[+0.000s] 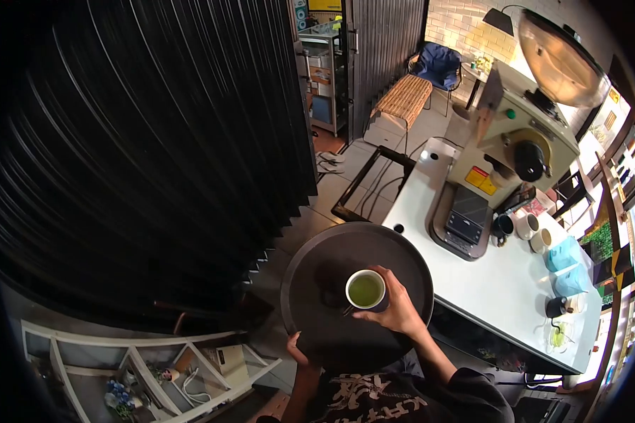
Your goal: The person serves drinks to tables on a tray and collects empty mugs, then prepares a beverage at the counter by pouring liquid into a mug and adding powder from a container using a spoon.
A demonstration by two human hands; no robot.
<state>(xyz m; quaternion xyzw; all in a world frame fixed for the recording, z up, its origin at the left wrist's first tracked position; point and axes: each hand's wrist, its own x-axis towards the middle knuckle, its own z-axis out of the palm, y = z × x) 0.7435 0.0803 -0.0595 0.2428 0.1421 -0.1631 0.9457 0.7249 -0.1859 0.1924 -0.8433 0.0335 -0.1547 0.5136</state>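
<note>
A cup of green drink (pixel 365 290) is over a round dark tray (pixel 317 275), right of the tray's middle. My right hand (pixel 398 310) is wrapped around the cup's right side. Whether the cup's base touches the tray is hidden. At the tray's near left rim is my left hand (pixel 301 350), with its thumb over the edge and its other fingers mostly out of sight underneath. The tray is held in front of my body, beside the white counter.
A coffee grinder (pixel 522 134) stands on the white counter (pixel 466 296), with a black scale (pixel 469 215), several cups (pixel 528 225) and blue bags (pixel 570 268) nearby. Black folding panels (pixel 169 141) rise at left. A white shelf (pixel 141 377) lies below. A woven bench (pixel 404 99) stands farther back.
</note>
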